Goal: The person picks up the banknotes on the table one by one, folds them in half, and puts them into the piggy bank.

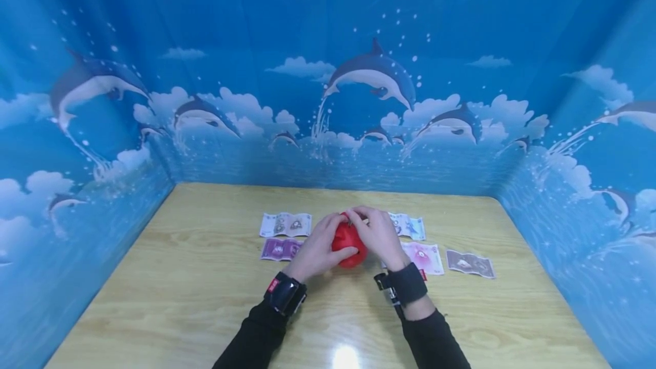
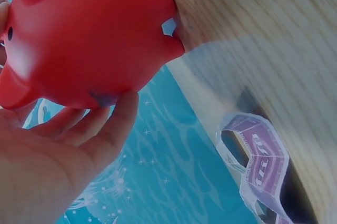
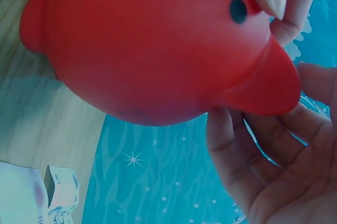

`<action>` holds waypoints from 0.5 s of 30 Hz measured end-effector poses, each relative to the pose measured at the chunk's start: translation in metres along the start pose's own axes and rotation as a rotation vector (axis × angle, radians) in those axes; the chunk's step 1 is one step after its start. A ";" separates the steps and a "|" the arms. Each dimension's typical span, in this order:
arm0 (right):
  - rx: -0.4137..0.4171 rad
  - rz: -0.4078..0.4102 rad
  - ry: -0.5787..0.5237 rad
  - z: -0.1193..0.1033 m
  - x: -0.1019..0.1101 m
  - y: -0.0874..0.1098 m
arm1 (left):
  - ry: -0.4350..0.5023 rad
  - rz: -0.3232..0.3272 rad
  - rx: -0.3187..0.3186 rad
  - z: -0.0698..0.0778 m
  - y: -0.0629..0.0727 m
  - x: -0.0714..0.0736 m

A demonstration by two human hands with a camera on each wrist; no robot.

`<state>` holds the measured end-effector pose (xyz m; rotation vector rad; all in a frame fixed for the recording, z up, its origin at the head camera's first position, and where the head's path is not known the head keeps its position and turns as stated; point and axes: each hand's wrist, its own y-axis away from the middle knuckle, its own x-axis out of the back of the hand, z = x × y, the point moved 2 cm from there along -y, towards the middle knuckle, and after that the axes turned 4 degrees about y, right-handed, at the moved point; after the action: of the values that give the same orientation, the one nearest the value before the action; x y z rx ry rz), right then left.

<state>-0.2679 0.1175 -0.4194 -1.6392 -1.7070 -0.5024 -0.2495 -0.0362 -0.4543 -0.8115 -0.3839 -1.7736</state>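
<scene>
A red piggy bank stands on the wooden table between both hands. My left hand holds it from the left, with the fingers curved along its side in the left wrist view, near a dark smudge. From the right, my right hand grips the upper part. In the right wrist view its fingers bend around the bank's ear, not far from the black eye. The hands and wrists cover part of the bank in the head view.
Creased banknotes lie around the bank: a pale one and a purple one on the left, a bluish one, a pink one and a grey-brown one on the right. A blue dolphin-print curtain encloses the table's back and sides.
</scene>
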 end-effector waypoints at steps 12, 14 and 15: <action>0.040 0.021 0.042 -0.001 0.000 0.000 | -0.021 0.015 0.009 0.002 0.000 0.000; 0.041 0.020 0.048 -0.002 0.000 0.000 | -0.025 0.016 0.008 0.002 0.001 0.000; 0.042 0.022 0.052 -0.002 0.000 0.000 | -0.026 0.018 0.008 0.001 0.001 -0.001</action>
<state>-0.2671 0.1161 -0.4186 -1.5997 -1.6496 -0.4910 -0.2481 -0.0352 -0.4538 -0.8305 -0.3999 -1.7456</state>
